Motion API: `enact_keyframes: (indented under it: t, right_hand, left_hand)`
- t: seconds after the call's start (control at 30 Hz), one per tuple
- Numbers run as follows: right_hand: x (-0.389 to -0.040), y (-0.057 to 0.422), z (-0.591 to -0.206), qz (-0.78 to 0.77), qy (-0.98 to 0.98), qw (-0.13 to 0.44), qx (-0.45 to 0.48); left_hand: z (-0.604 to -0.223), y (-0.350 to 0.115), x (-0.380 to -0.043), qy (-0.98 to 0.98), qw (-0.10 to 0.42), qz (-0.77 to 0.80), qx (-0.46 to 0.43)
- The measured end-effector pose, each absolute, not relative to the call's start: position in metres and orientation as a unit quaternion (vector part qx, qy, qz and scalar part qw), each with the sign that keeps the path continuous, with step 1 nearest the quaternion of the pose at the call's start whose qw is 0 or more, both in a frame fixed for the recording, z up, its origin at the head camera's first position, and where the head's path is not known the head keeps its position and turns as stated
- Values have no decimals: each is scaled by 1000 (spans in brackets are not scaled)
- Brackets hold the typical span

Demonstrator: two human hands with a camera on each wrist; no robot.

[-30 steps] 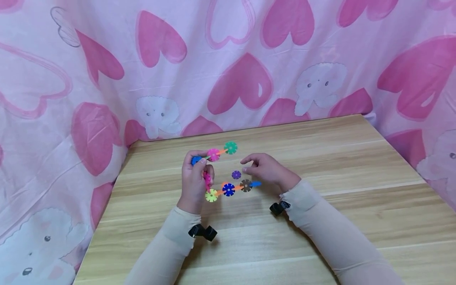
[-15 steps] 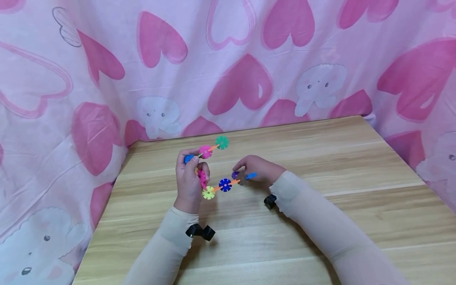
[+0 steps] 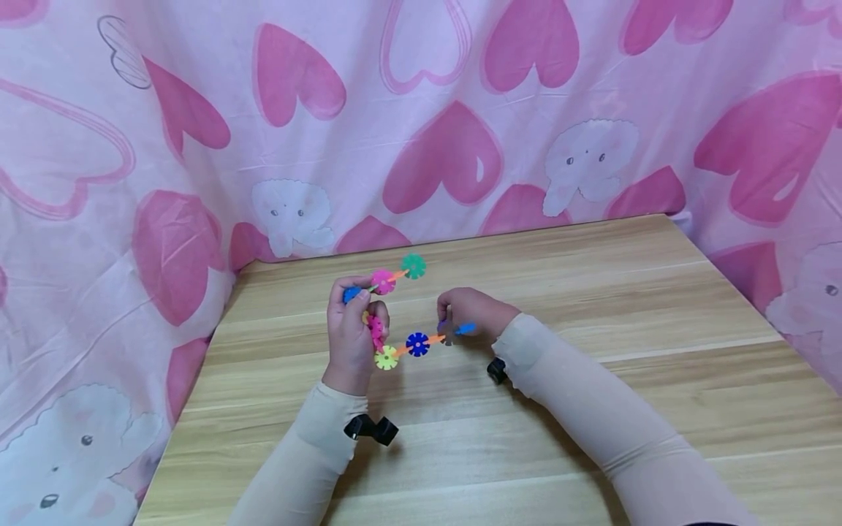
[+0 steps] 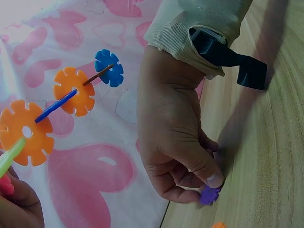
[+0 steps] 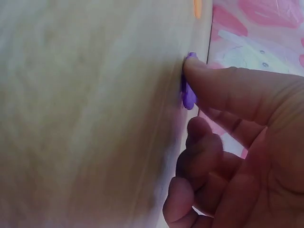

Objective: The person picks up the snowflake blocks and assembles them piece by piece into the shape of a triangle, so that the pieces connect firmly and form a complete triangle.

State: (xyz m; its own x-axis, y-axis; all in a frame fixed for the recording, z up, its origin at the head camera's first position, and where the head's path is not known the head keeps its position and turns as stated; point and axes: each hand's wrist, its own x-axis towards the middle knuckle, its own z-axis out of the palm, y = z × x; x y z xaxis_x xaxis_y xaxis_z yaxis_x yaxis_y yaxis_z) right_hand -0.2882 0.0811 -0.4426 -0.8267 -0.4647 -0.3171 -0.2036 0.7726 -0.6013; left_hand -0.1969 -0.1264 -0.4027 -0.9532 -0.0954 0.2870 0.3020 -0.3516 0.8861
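Observation:
My left hand (image 3: 349, 332) grips a chain of notched plastic discs at its blue disc (image 3: 351, 294). From the fingers, one end runs through a pink disc (image 3: 384, 282) to a green disc (image 3: 414, 267). The other passes a yellow disc (image 3: 387, 358) and a dark blue disc (image 3: 417, 344) toward my right hand (image 3: 485, 314). That hand pinches a loose purple disc (image 5: 189, 85) between thumb and forefinger, close over the table. In the left wrist view, orange discs (image 4: 74, 91) of the chain hang near the left fingers (image 4: 21, 204).
A wood-grain table (image 3: 421, 453) lies under both hands. Behind it and at the sides hangs a pink curtain (image 3: 447, 44) with hearts and rabbits. A black wrist camera (image 3: 371, 429) sticks out from the left sleeve (image 3: 309, 446).
My right hand has moved left and now pinches the purple disc that lay on the table. My left hand shifted a little left with the chain.

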Motion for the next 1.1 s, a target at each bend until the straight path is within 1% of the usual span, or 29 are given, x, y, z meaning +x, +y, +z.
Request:
enact_keyframes:
  t: [0.17,0.37,0.5,0.63,0.73,0.9,1.1]
  right_hand:
    - [-284,85,-439,-301,910,228,-173]
    - [-278,101,-432,-428,863,218,-154]
    - [-272,114,-419,-507,826,184,-164]
    - [-261,128,-402,-562,797,141,-171]
    - [-251,136,-390,-593,778,119,-169]
    - [-238,144,-378,-622,753,121,-175]
    - [-232,146,-371,-647,726,127,-196]
  left_hand:
    - [-404,-126,-196,-558,118,-816,-95]
    - [-405,-126,-196,-561,113,-814,-97]
    - [-405,-126,-196,-568,116,-810,-96]
    - [-405,-126,-196,-571,111,-807,-96]
    - [-405,-126,-196,-577,105,-804,-96]
    - [-406,-125,-196,-591,98,-794,-103]
    - [-407,-123,-195,-599,100,-782,-139]
